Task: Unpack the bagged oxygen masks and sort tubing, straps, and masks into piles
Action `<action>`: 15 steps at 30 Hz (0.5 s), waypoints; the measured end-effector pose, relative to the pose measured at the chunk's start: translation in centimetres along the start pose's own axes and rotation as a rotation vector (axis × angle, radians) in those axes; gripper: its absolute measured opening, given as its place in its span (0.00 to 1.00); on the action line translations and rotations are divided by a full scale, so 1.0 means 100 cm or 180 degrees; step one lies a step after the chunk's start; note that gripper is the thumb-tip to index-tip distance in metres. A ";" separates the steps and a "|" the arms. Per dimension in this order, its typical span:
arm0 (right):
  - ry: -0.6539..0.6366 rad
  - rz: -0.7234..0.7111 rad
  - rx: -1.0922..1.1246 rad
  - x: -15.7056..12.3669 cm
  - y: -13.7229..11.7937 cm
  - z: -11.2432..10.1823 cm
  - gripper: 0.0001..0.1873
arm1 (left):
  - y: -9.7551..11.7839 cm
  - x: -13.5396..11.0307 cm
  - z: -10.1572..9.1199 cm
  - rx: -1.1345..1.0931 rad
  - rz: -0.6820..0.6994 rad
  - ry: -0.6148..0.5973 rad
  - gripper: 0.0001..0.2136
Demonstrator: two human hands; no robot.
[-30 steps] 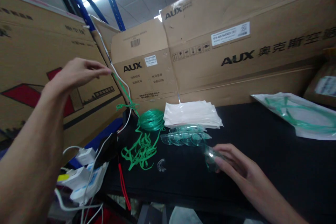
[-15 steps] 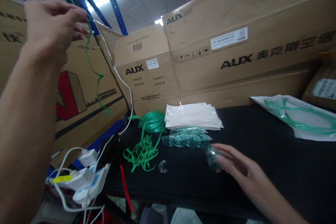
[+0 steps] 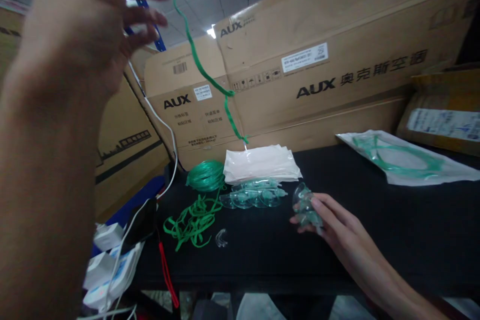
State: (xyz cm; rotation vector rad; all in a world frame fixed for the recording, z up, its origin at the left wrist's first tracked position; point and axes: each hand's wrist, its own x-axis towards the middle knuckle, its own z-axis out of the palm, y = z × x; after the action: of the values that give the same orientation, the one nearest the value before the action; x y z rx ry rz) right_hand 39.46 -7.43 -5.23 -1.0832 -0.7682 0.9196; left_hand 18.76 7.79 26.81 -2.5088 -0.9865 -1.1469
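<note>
My left hand (image 3: 101, 15) is raised at the upper left, blurred, pinching one end of a green elastic strap (image 3: 200, 66). The strap hangs loose and kinked in front of the cardboard, with its lower end above the white packets. Over the table on the right, my right hand (image 3: 333, 215) is closed on a clear green oxygen mask (image 3: 308, 205). Just left of it lies a row of similar masks (image 3: 255, 197). A tangled heap of green straps (image 3: 195, 222) and a few small clear curved strips (image 3: 221, 238) rest on the black table.
Coiled green tubing (image 3: 205, 176) sits beside a stack of white packets (image 3: 262, 164). A bag with green tubing (image 3: 405, 157) lies at the right. Large cardboard boxes (image 3: 262, 110) wall the back. A power strip (image 3: 112, 275) with white cables and a red cord (image 3: 167, 275) are at the left.
My left hand has come closer and moved right with the strap, which now hangs nearer the middle. My right hand has turned the mask, showing more of it. The view has shifted slightly right.
</note>
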 end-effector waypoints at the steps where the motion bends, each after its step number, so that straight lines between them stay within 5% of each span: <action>1: -0.0007 0.0111 0.0182 -0.001 -0.002 -0.001 0.22 | 0.012 -0.023 0.014 -0.0496 0.0306 0.0477 0.31; 4: -0.0019 0.0363 0.0511 -0.006 -0.006 -0.006 0.23 | 0.035 -0.101 0.071 -0.0714 0.0037 0.0558 0.15; 8: -0.0139 0.0484 0.0467 -0.011 -0.001 -0.015 0.24 | 0.031 -0.185 0.149 -0.1552 -0.0620 -0.0684 0.09; 11: -0.0151 0.0387 0.0090 -0.013 0.004 -0.019 0.24 | 0.020 -0.211 0.183 -0.2106 -0.1000 -0.1291 0.09; 15: -0.0241 0.0234 -0.0372 -0.011 0.004 -0.012 0.22 | 0.011 -0.214 0.196 -0.2692 -0.1262 -0.1718 0.08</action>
State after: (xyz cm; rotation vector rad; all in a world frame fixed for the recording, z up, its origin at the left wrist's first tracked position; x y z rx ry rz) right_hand 39.97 -8.84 -6.10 -1.1907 -0.8576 0.9924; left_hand 20.94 5.19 -1.98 -3.5467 -1.3945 -1.1819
